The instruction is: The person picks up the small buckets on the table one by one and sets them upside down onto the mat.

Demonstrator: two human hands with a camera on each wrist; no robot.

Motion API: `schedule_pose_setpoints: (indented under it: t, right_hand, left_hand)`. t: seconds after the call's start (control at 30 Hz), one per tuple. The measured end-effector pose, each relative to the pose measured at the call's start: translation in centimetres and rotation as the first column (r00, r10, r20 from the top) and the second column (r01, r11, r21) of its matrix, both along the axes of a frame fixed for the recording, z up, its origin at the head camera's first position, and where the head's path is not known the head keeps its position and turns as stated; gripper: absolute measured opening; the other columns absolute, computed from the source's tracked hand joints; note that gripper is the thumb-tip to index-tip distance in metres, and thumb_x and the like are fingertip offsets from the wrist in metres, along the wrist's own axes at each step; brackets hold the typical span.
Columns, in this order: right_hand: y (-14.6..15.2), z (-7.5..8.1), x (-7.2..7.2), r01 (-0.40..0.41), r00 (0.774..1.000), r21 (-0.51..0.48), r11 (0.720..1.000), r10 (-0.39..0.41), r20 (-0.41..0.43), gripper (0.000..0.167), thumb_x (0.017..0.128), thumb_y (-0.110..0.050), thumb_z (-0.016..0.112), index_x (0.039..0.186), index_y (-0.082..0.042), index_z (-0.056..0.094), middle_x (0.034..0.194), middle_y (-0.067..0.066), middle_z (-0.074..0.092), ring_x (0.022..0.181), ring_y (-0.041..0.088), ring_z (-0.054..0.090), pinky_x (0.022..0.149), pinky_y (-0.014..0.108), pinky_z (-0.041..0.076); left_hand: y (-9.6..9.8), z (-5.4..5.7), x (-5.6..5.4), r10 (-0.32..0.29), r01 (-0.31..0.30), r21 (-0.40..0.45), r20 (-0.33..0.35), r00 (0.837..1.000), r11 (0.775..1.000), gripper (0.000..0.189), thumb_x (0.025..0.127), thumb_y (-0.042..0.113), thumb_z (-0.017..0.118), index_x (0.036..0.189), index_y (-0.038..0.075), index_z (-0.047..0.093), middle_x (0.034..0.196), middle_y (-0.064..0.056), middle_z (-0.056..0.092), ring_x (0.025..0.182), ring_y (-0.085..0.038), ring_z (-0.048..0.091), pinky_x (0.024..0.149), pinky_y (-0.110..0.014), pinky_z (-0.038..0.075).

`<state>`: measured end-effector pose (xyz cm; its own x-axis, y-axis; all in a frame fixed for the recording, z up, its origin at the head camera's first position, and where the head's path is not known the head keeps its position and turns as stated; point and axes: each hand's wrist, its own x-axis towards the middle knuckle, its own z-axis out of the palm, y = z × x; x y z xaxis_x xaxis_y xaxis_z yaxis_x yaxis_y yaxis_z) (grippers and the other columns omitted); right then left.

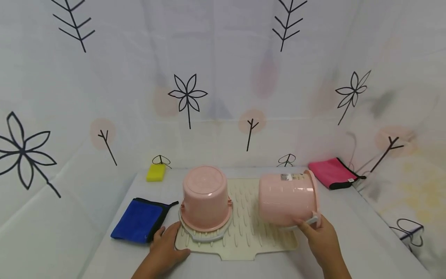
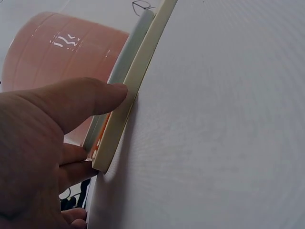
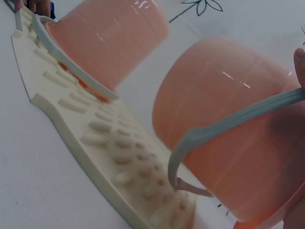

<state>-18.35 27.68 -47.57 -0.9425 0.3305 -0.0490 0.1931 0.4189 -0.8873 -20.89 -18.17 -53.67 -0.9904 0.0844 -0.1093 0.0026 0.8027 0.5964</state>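
My left hand [image 1: 165, 248] grips the front left corner of a cream ridged draining board [image 1: 238, 254], its thumb along the front edge and fingers at the left side. An upside-down pink bucket [image 1: 204, 186] stands on the board's left part, its pale grey handle [image 1: 208, 237] lying around the rim. My right hand [image 1: 322, 236] holds a second pink bucket [image 1: 287, 197] by its rim, over the board's right part. That bucket lies sideways in the air, mouth to the right, with its grey handle [image 3: 238, 119] hanging below. A label [image 1: 292, 177] shows on its side.
A blue cloth [image 1: 137, 221] with black trim lies left of the board, near my left hand. A yellow sponge [image 1: 155, 173] sits at the back left, a pink cloth [image 1: 331, 173] at the back right. Behind the white table [image 1: 348, 217] hangs a patterned white curtain [image 1: 223, 58].
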Motion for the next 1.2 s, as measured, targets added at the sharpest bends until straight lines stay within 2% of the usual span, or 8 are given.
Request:
schedule_pose_setpoints:
  t: [0.17,0.37,0.5,0.63,0.73,0.83,0.97,1.2]
  right_hand:
    - [0.0,-0.5,0.4,-0.046,0.999,-0.124,0.991,0.048,0.008,0.095,0.097,-0.052,0.069,0.162,0.004,0.028,0.164,0.019,0.042,0.148,0.019,0.045,0.115,0.034,0.040]
    - [-0.2,-1.6,1.0,-0.088,0.996,-0.141,0.986,0.091,0.017,0.091,0.100,-0.049,0.066,0.163,0.003,0.025,0.165,0.019,0.040,0.113,-0.021,0.044,0.104,0.012,0.041]
    - [-0.8,-2.3,1.5,-0.116,0.993,-0.235,0.965,0.105,-0.055,0.081,0.104,-0.035,0.064,0.161,0.008,0.025,0.159,0.020,0.045,0.109,-0.020,0.050,0.094,0.007,0.047]
    - [-1.6,-2.8,1.9,-0.155,0.983,-0.346,0.926,0.111,-0.144,0.071,0.104,-0.023,0.065,0.158,0.009,0.030,0.139,-0.012,0.061,0.111,-0.012,0.057,0.089,0.010,0.052]
    - [-2.0,-3.1,2.0,-0.187,0.977,-0.373,0.909,0.134,-0.164,0.070,0.106,-0.023,0.064,0.158,0.008,0.030,0.129,-0.029,0.057,0.114,-0.010,0.057,0.092,0.011,0.052]
    - [-2.2,-3.3,2.0,-0.216,0.971,-0.388,0.896,0.155,-0.183,0.071,0.107,-0.022,0.062,0.161,0.008,0.026,0.133,-0.029,0.054,0.116,-0.010,0.057,0.093,0.011,0.052]
    - [-2.2,-3.6,2.1,-0.252,0.952,-0.411,0.876,0.148,-0.268,0.062,0.106,-0.017,0.062,0.156,0.006,0.034,0.134,-0.032,0.058,0.117,-0.010,0.059,0.092,0.014,0.055]
    - [-2.1,-4.2,2.3,-0.323,0.908,-0.446,0.835,0.141,-0.394,0.032,0.104,-0.009,0.062,0.131,-0.028,0.060,0.133,-0.017,0.065,0.109,-0.001,0.062,0.089,0.018,0.057]
  left_hand:
    - [0.0,0.1,-0.1,-0.011,0.011,-0.022,0.001,1.000,1.000,0.100,0.075,0.045,0.092,0.157,0.013,0.046,0.160,-0.008,0.049,0.148,-0.055,0.021,0.109,-0.082,0.023]
    - [0.2,0.5,-0.3,0.015,-0.015,-0.047,0.019,1.000,0.999,0.092,0.080,0.045,0.089,0.155,0.013,0.048,0.157,-0.011,0.051,0.146,-0.055,0.029,0.105,-0.082,0.028]
    - [0.7,1.4,0.0,0.032,-0.034,-0.016,-0.098,0.995,0.999,0.072,0.088,0.039,0.083,0.149,0.011,0.055,0.147,-0.014,0.060,0.139,-0.046,0.049,0.099,-0.076,0.039]
    - [2.3,2.7,0.6,0.021,0.006,0.171,-0.155,0.988,0.985,0.056,0.094,0.030,0.077,0.144,0.012,0.059,0.143,-0.009,0.062,0.133,-0.033,0.058,0.107,-0.067,0.044]
    - [4.1,3.8,1.3,-0.054,0.106,0.283,-0.186,0.981,0.953,0.052,0.097,0.030,0.074,0.143,0.013,0.059,0.144,-0.006,0.060,0.135,-0.031,0.055,0.111,-0.063,0.043]
    - [6.3,4.7,1.8,-0.161,0.231,0.322,-0.232,0.959,0.918,0.056,0.097,0.036,0.074,0.146,0.015,0.055,0.148,-0.006,0.056,0.141,-0.033,0.050,0.113,-0.066,0.040]
    - [9.0,5.7,1.8,-0.249,0.315,0.365,-0.215,0.944,0.876,0.070,0.094,0.048,0.075,0.154,0.033,0.044,0.158,0.001,0.044,0.149,-0.030,0.041,0.115,-0.069,0.036]
    - [11.9,6.0,0.6,-0.288,0.382,0.405,-0.274,0.917,0.831,0.093,0.086,0.053,0.082,0.160,0.047,0.025,0.167,0.013,0.027,0.157,-0.025,0.028,0.118,-0.069,0.032]
